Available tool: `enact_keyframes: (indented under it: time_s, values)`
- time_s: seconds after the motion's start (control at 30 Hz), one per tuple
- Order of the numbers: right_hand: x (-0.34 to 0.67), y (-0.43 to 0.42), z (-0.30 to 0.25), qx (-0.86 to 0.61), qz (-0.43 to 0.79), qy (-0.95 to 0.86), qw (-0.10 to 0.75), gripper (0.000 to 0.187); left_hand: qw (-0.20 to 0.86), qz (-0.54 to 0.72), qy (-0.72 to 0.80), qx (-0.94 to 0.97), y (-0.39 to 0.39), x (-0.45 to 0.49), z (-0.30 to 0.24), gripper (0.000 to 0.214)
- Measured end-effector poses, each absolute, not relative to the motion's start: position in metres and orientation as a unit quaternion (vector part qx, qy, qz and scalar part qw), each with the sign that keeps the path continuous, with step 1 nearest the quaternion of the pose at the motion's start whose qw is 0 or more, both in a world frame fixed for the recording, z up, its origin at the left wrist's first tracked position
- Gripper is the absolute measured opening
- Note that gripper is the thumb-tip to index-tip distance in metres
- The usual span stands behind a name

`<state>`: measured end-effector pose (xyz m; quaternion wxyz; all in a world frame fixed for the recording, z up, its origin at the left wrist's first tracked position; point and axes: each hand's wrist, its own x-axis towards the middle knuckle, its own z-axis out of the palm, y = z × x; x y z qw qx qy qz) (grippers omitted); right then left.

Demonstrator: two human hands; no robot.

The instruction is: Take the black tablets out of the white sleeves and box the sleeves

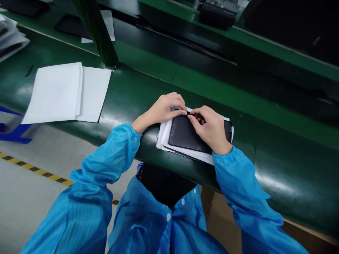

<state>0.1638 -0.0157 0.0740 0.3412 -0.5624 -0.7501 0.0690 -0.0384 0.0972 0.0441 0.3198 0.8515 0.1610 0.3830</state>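
Note:
A thin black rectangular panel (182, 135), like a tablet's back cover, lies on a stack of white sheets (166, 135) near the bench's front edge. Over its far edge, my left hand (169, 107) and my right hand (212, 128) meet fingertip to fingertip. Between them shows a small black piece (188, 113), pinched by the thumb and fingers of each hand; its exact kind is too small to make out. My right hand covers part of the panel's right side. Another dark edge shows beneath the white sheets.
White sheets (58, 93) lie on the green bench (132, 95) to the left. A green post (97, 35) rises behind them. More papers (10, 35) sit at far left, and a dark panel (70, 25) lies beyond the post. A dark recessed strip (185, 46) runs behind the bench.

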Motion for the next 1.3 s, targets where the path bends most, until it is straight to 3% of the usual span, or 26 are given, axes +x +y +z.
enact_keyframes:
  time_s: [0.67,1.3]
  values:
    - [0.163,-0.014,0.069,-0.579,0.059,-0.754,0.306,0.011,0.349,0.307,0.215,0.859,0.100,-0.045,0.042,0.023]
    - [0.169,0.011,0.044,-0.584,0.057,-0.753,0.298,0.023,0.437,0.360,0.199,0.800,0.124,-0.036,0.008,0.021]
